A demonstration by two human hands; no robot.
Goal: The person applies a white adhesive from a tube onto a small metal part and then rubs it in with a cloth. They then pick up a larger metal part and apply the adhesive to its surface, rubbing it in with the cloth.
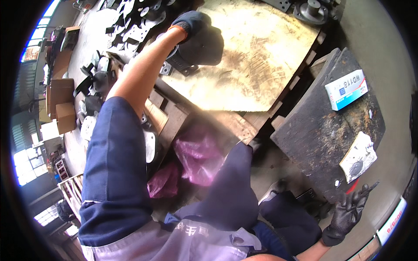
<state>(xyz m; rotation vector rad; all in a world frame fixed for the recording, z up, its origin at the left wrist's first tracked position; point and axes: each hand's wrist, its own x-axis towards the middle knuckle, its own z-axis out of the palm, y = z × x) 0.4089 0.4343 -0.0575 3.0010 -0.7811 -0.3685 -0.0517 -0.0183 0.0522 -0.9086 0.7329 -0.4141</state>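
My left hand [191,25], in a dark glove with an orange cuff, reaches far over the wooden board and grips the top of a dark metal bracket [204,47]. The bracket has a broad rounded plate and a flanged foot with holes. Most of that hand's fingers are hidden. At the lower right, my right hand [348,215], in a black glove, is raised beside the dark slab, its fingers bent together round a thin, dark, pointed thing too small to name. Near it lies a white block [359,158] with a dark round spot.
The stained wooden board [257,56] rests on a pallet. A white and blue box [347,89] lies on the dark slab [305,130]. Many metal parts [135,21] are heaped at the far left. A round metal part [311,11] stands behind. Pink plastic bags [200,156] lie below.
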